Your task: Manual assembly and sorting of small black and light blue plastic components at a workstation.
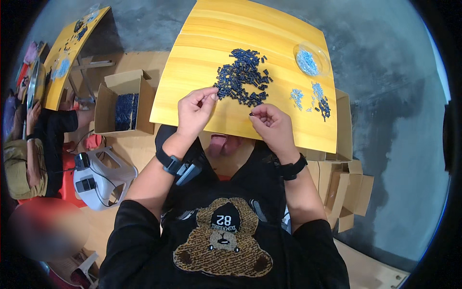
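A loose pile of small black tube-shaped pieces [240, 77] lies on the yellow wood-grain table [185, 62]. At the pile's near left edge is my left hand [195, 110], thumb and forefinger pinched together. Whatever sits between those fingertips blends into the dark pieces behind them. My right hand [275, 127] is closed in a pinch near the table's front edge, just right of the pile. A small black piece [251, 114] pokes out from its fingertips.
At the table's right stand a clear round tub [308, 60] of light-blue bits, small blue-and-white bits [296, 98] and more black pieces [325, 108]. Cardboard boxes [344, 192] flank the table. To the left are a white stool [106, 176] with black devices and another person [33, 159] at a second table.
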`<state>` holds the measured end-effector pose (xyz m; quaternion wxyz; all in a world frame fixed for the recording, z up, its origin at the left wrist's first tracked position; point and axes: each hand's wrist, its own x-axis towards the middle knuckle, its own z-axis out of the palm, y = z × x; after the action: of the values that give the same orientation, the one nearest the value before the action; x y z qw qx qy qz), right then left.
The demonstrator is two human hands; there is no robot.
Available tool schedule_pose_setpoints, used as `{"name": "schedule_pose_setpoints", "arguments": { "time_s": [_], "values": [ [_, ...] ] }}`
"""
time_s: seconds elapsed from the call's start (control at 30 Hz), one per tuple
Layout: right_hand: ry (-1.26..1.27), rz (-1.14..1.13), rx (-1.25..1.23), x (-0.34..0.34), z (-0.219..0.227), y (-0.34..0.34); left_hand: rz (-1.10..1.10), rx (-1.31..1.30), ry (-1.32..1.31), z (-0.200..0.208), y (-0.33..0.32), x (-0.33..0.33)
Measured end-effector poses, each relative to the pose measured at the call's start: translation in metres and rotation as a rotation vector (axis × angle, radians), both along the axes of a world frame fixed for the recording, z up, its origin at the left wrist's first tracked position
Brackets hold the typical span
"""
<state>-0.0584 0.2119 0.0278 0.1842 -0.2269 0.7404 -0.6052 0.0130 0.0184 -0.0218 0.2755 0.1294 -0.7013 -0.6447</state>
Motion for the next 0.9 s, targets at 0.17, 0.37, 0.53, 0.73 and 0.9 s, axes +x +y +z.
{"name": "schedule_pose_setpoints", "arguments": {
  "time_s": [0.17, 0.37, 0.53, 0.73, 0.9],
  "values": [
    [0.07, -0.014, -0.084, 0.014, 0.009, -0.003, -0.213, 0.338, -0.099, 0.038, 0.033, 0.022],
    [0.27, -0.009, -0.005, 0.036, 0.024, -0.006, -0.351, 0.619, -0.184, 0.045, 0.055, 0.036],
    [0.334, 0.027, -0.034, 0.041, 0.02, -0.003, -0.342, 0.651, -0.18, 0.047, 0.057, 0.041],
    [0.307, 0.056, -0.044, 0.046, 0.023, 0.006, -0.366, 0.659, -0.226, 0.048, 0.06, 0.047],
    [0.328, 0.081, -0.014, 0.051, 0.028, 0.013, -0.391, 0.748, -0.227, 0.045, 0.062, 0.051]
  ]
}}
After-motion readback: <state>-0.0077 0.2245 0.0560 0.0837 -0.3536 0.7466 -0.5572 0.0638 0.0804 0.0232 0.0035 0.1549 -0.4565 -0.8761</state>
